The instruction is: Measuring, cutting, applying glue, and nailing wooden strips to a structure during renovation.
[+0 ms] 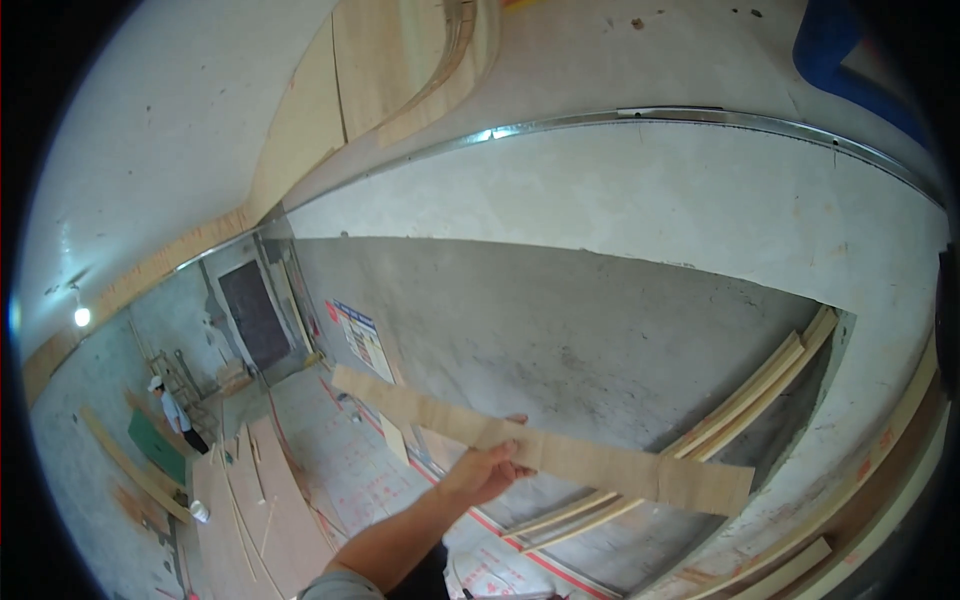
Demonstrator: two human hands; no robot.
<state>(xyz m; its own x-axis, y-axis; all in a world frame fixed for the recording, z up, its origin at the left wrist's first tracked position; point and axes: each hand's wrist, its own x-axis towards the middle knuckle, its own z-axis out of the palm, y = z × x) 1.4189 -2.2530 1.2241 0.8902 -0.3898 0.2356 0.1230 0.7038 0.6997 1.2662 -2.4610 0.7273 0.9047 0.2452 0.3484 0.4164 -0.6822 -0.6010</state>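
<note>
My left hand (490, 462) is closed on a long, thin plywood strip (590, 458) in the lower middle of the head view, held nearly crosswise and sloping down to the right. My right hand is not in view. Behind the strip, long bundled wooden battens (760, 375) lean at a slant against the grey wall (560, 320). A printed poster (362, 340) is on that wall to the left of them.
A person (175, 410) in a white cap stands by a ladder (172, 370), beside large boards (255, 510) with loose strips. A dark door (255, 312) is at the far end. Curved plywood (390, 60) runs along the ceiling, near a metal rail (560, 124) and a blue object (830, 50).
</note>
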